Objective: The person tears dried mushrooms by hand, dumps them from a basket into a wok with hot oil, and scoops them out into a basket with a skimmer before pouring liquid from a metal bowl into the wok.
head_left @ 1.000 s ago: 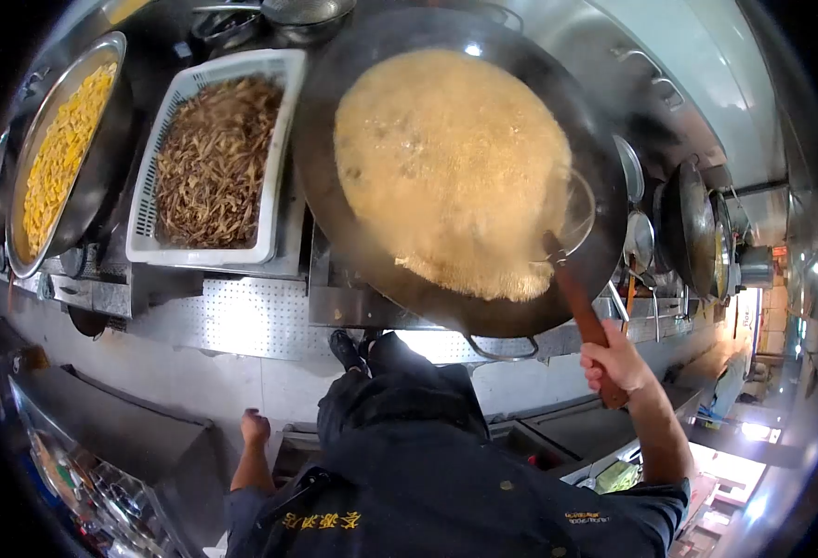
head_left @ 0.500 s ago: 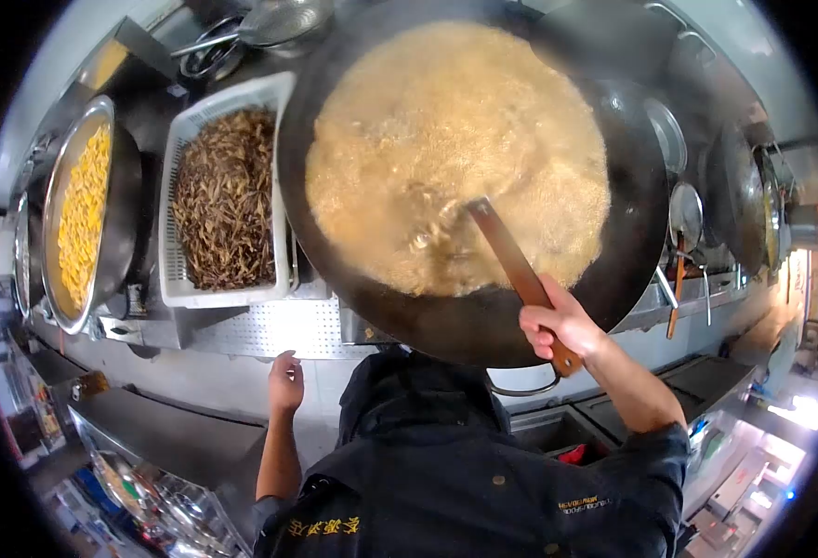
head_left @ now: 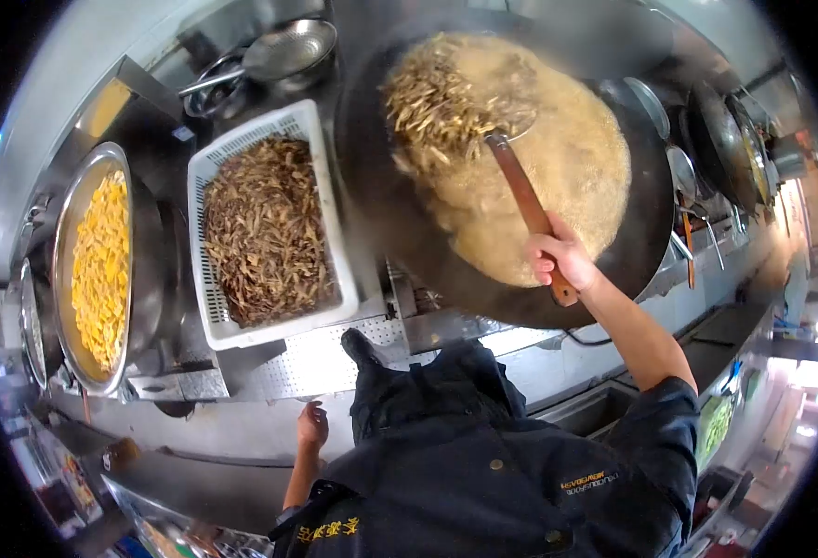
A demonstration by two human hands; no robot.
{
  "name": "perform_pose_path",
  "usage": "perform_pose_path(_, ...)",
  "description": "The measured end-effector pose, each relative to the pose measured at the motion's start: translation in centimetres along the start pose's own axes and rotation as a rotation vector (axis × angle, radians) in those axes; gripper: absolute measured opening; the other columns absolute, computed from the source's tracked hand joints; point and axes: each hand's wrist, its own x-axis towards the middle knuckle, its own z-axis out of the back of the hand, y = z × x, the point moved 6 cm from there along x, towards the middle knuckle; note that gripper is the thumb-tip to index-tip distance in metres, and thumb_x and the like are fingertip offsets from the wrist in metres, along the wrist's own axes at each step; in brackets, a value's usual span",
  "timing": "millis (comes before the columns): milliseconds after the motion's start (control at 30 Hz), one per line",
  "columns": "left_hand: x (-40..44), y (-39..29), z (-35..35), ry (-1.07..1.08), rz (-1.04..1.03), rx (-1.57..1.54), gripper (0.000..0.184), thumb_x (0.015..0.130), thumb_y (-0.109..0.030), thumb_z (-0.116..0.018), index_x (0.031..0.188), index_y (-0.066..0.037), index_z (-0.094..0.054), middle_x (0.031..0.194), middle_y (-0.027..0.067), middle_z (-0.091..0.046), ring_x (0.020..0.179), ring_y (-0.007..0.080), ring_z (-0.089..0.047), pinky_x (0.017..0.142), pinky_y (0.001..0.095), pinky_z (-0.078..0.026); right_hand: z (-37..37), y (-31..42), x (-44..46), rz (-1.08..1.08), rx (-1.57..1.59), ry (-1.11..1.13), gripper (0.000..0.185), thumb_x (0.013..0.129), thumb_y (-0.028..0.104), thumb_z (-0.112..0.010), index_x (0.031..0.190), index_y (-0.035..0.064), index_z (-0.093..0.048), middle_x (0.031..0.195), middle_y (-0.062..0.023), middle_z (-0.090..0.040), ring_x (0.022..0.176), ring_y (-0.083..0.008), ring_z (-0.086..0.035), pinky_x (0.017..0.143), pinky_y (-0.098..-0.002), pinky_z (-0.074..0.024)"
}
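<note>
From my end, steam blurs the far rim of the wok (head_left: 648, 214), and I can't make out where it ends. The head of the scoop (head_left: 518, 181) is mostly buried under brown strips (head_left: 446, 98); only a bit of its edge shows by the handle. Whatever lies beneath the pale froth (head_left: 567, 177) in the wok is hidden from me. My right grip (head_left: 560, 256) is wrapped around the scoop's wooden handle above the near side of the wok, and the loaded head lies beyond that grip, toward the wok's far left. My left grip (head_left: 311, 425) hangs near-left of the wok, well apart from it; I cannot tell whether its fingers are spread or pressed together. Left of the wok stands a white basket (head_left: 336, 220) of similar strips, with a metal bowl (head_left: 149, 270) of yellow pieces (head_left: 100, 270) farther left.
</note>
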Motion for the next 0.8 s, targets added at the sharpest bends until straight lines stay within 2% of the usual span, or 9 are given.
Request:
perform_pose_path(67, 0.9, 4.2, 2.2, -0.008, -0.100, 0.079, 0.021, 0.094, -0.007, -0.060, 0.112, -0.005, -0.069, 0.089, 0.0152, -0.074, 0.078, 0.0264, -0.072, 0.071, 0.0380, -0.059, -2.7, -0.2, -1.0, 0.063, 0.001, -0.056, 0.024, 0.101, 0.003, -0.059, 0.110, 0.0090, -0.037, 0.074, -0.0060, -0.050, 0.055, -0.0114, -0.047, 0.044, -0.0304, -0.0418)
perform_pose_path(133, 3.4, 12.1, 1.3, 0.177, 0.154, -0.273, 0.020, 0.094, -0.009, -0.059, 0.111, -0.004, -0.070, 0.095, 0.0181, -0.075, 0.083, 0.0304, -0.074, 0.075, 0.0405, -0.059, -5.7, -0.5, -2.7, 0.089, -0.013, -0.146, 0.023, 0.102, 0.003, -0.058, 0.111, 0.0092, -0.038, 0.075, -0.0060, -0.050, 0.055, -0.0112, -0.047, 0.043, -0.0301, -0.0415)
perform_pose_path(233, 8.6, 21.9, 2.3, 0.134, 0.059, -0.085, 0.020, 0.093, -0.009, -0.059, 0.109, -0.004, -0.071, 0.101, 0.0193, -0.076, 0.090, 0.0335, -0.075, 0.079, 0.0401, -0.060, -9.8, -1.1, -5.1, 0.150, 0.018, -0.325, 0.020, 0.103, 0.004, -0.056, 0.115, 0.0095, -0.041, 0.079, -0.0060, -0.051, 0.054, -0.0106, -0.046, 0.042, -0.0284, -0.0409)
perform_pose_path(500, 11.8, 17.8, 12.2, 0.311, -0.287, 0.235, 0.028, 0.091, -0.016, -0.066, 0.117, -0.005, -0.068, 0.091, 0.0153, -0.077, 0.081, 0.0295, -0.075, 0.074, 0.0390, -0.060, -15.8, -5.3, -11.3, 0.252, 0.090, -0.464, 0.026, 0.102, 0.001, -0.056, 0.123, 0.0065, -0.042, 0.074, -0.0059, -0.049, 0.049, -0.0113, -0.044, 0.038, -0.0293, -0.0397)
perform_pose_path(600, 14.4, 15.0, 12.0, 0.281, -0.105, 0.056, 0.049, 0.090, -0.016, -0.071, 0.136, -0.007, -0.057, 0.101, 0.0137, -0.077, 0.087, 0.0236, -0.076, 0.079, 0.0374, -0.060, -16.8, -8.5, -12.5, 0.263, 0.150, -0.493, 0.031, 0.099, -0.003, -0.057, 0.125, 0.0056, -0.041, 0.072, -0.0068, -0.050, 0.050, -0.0126, -0.046, 0.038, -0.0307, -0.0416)
perform_pose_path(633, 14.7, 11.7, 12.3, 0.334, -0.197, -0.025, 0.057, 0.090, -0.019, -0.075, 0.142, -0.008, -0.055, 0.105, 0.0122, -0.076, 0.090, 0.0236, -0.076, 0.081, 0.0371, -0.060, -16.9, -9.9, -12.4, 0.262, 0.144, -0.486, 0.035, 0.098, -0.003, -0.059, 0.126, 0.0057, -0.040, 0.072, -0.0072, -0.050, 0.050, -0.0132, -0.047, 0.038, -0.0308, -0.0419)
perform_pose_path(700, 13.9, 0.4, 14.2, 0.543, -0.197, -0.029, 0.057, 0.094, -0.018, -0.076, 0.145, -0.008, -0.054, 0.118, 0.0100, -0.075, 0.100, 0.0200, -0.073, 0.086, 0.0347, -0.058, -16.9, -13.1, -12.1, 0.227, 0.178, -0.514, 0.036, 0.097, -0.003, -0.060, 0.125, 0.0065, -0.040, 0.072, -0.0074, -0.050, 0.050, -0.0140, -0.047, 0.040, -0.0324, -0.0429)
perform_pose_path(733, 14.0, -3.6, 13.8, 0.628, -0.423, -0.127, 0.051, 0.098, -0.017, -0.074, 0.144, -0.007, -0.056, 0.120, 0.0090, -0.074, 0.107, 0.0180, -0.070, 0.089, 0.0345, -0.056, -17.4, -14.2, -11.9, 0.207, 0.197, -0.520, 0.034, 0.097, -0.003, -0.060, 0.122, 0.0070, -0.040, 0.072, -0.0073, -0.050, 0.050, -0.0142, -0.047, 0.041, -0.0327, -0.0431)
perform_pose_path(800, 11.6, -15.4, 15.4, 0.788, -0.495, -0.124, 0.052, 0.101, -0.019, -0.072, 0.148, -0.007, -0.053, 0.128, 0.0093, -0.072, 0.118, 0.0203, -0.067, 0.102, 0.0383, -0.053, -18.0, -14.4, -12.0, 0.189, 0.225, -0.495, 0.032, 0.097, -0.001, -0.062, 0.118, 0.0086, -0.040, 0.075, -0.0076, -0.052, 0.051, -0.0142, -0.047, 0.042, -0.0327, -0.0431)
